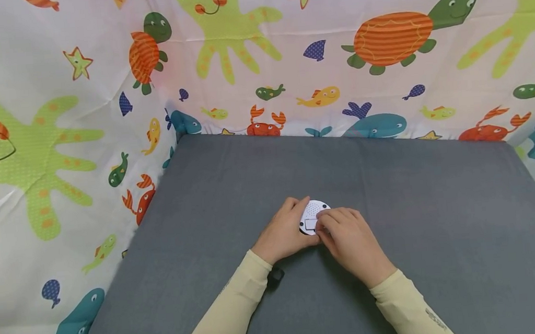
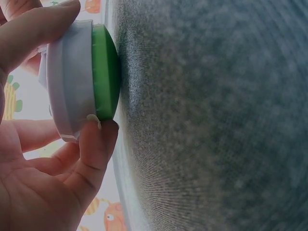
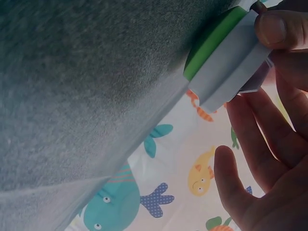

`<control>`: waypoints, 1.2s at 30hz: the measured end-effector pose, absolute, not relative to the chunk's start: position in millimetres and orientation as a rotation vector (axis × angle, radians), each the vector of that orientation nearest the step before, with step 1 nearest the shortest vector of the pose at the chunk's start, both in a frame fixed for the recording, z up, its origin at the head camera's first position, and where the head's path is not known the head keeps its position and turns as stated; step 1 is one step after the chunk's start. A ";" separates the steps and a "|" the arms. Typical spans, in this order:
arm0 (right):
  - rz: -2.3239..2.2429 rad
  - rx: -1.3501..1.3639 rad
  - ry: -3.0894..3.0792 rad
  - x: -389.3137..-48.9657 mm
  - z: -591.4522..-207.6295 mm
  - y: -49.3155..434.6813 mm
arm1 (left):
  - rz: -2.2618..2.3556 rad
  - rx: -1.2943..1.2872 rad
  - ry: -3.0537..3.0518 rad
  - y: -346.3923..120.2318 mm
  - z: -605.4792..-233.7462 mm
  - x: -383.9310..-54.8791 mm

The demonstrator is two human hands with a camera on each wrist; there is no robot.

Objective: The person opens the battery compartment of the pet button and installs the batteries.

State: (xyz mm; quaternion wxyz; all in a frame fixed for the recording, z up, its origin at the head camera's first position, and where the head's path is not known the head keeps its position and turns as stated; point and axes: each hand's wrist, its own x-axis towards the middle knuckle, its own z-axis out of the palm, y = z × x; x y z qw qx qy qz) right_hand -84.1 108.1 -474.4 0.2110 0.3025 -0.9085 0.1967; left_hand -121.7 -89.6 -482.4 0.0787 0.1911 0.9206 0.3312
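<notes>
A round white push-button buzzer [image 1: 315, 208] with a green dome [image 2: 105, 72] lies dome-down on the grey surface, its back with small holes turned up. My left hand [image 1: 284, 234] grips it by the rim, thumb on one side and fingers on the other. My right hand [image 1: 351, 239] works at its right side, thumb and forefinger bent together at the end of a rectangular battery cover [image 1: 310, 224]. In the right wrist view a thin flap, apparently this cover [image 3: 259, 79], sticks out from the back near my fingers. Their exact contact is partly hidden.
A grey padded surface [image 1: 197, 235] lies beneath both hands. Fabric printed with sea animals [image 1: 259, 57] hangs behind it and on the left. A small dark object [image 1: 276, 276], perhaps part of a wrist camera, shows beside my left sleeve [image 1: 233, 308].
</notes>
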 end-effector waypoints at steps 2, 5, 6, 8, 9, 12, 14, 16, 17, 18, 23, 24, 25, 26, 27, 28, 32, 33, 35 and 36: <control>0.551 0.839 -2.524 -85.1 -474.7 107.1 | 0.991 0.568 2.757 -89.9 -482.0 -121.8; 0.571 0.834 -2.517 -85.9 -475.7 106.3 | 0.980 0.569 2.764 -89.8 -481.9 -122.0; 0.580 0.834 -2.515 -86.2 -476.1 106.2 | 0.976 0.571 2.765 -89.7 -481.8 -122.2; 0.598 0.833 -2.512 -86.6 -477.0 106.3 | 0.966 0.572 2.766 -89.6 -481.9 -122.5; 0.607 0.831 -2.516 -86.7 -477.6 106.6 | 0.962 0.572 2.767 -89.6 -482.1 -122.6; 0.672 0.803 -2.549 -87.5 -479.5 108.6 | 0.958 0.566 2.764 -89.5 -481.9 -122.1; 0.732 0.754 -2.572 -88.0 -480.0 110.2 | 0.958 0.555 2.760 -89.6 -481.8 -121.4; 0.799 0.693 -2.597 -88.4 -480.0 111.8 | 0.962 0.550 2.755 -90.1 -481.4 -120.5; 0.826 0.664 -2.606 -88.5 -479.9 112.4 | 0.959 0.549 2.753 -90.5 -481.4 -120.2; 0.842 0.636 -2.621 -88.3 -479.8 112.8 | 0.957 0.549 2.750 -90.9 -481.3 -120.1; 0.918 0.536 -2.729 -87.1 -479.6 112.3 | 0.937 0.574 2.746 -93.0 -481.6 -120.4; 0.938 0.519 -2.745 -87.0 -479.4 111.9 | 0.936 0.578 2.746 -93.3 -481.7 -120.6; 0.960 0.502 -2.756 -87.2 -479.1 111.5 | 0.935 0.581 2.746 -93.5 -481.7 -120.7; 0.986 0.485 -2.765 -87.4 -478.6 111.0 | 0.935 0.585 2.747 -93.6 -481.6 -120.8; 1.007 0.472 -2.771 -87.6 -478.5 110.8 | 0.932 0.590 2.749 -93.7 -481.7 -121.0; 1.032 0.458 -2.776 -87.8 -478.3 110.7 | 0.924 0.594 2.752 -93.7 -481.8 -121.1; 1.119 0.418 -2.779 -88.3 -478.6 110.8 | 0.888 0.622 2.763 -92.5 -482.3 -121.0; 1.132 0.411 -2.776 -88.4 -478.9 110.7 | 0.880 0.626 2.765 -92.1 -482.2 -120.9; 1.150 0.401 -2.767 -89.0 -479.5 110.5 | 0.873 0.634 2.769 -91.0 -481.2 -120.5; 1.153 0.395 -2.763 -89.7 -479.9 110.3 | 0.870 0.636 2.770 -90.4 -480.5 -120.4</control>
